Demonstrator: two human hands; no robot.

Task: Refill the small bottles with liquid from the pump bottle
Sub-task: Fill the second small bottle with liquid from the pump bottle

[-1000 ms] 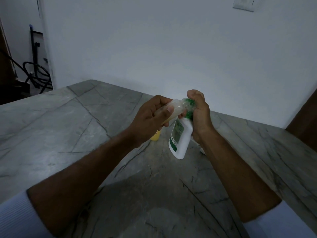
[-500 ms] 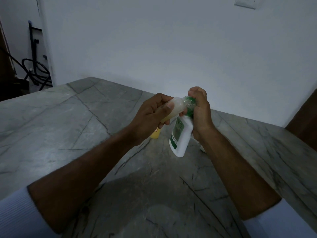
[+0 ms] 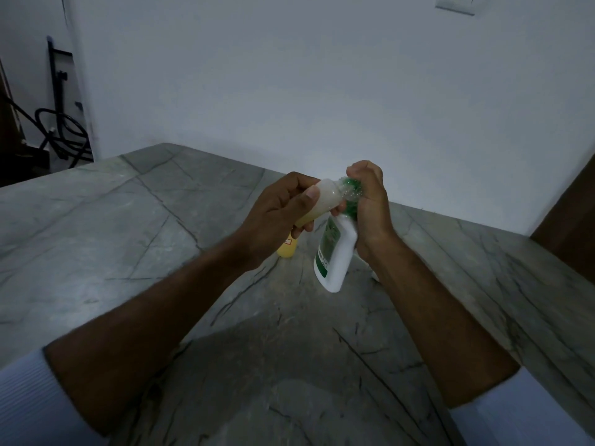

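Observation:
My right hand (image 3: pixel 368 204) grips the green pump head of a white pump bottle (image 3: pixel 335 255) with a green label, held tilted in the air above the table. My left hand (image 3: pixel 280 214) holds a small translucent bottle (image 3: pixel 322 201) with pale liquid inside, its mouth pressed up against the green pump nozzle (image 3: pixel 351 191). A small yellow bottle (image 3: pixel 287 248) stands on the table behind my left hand, mostly hidden by it.
The grey marble table (image 3: pixel 161 252) stretches out around both arms and meets a white wall at the back. A dark wooden panel (image 3: pixel 570 226) stands at the right edge. Black cables and a stand (image 3: pixel 61 130) sit in the far left corner.
Both hands, with the two bottles, have stayed together and shifted only slightly; the small bottle stays at the nozzle. The view has tilted a little.

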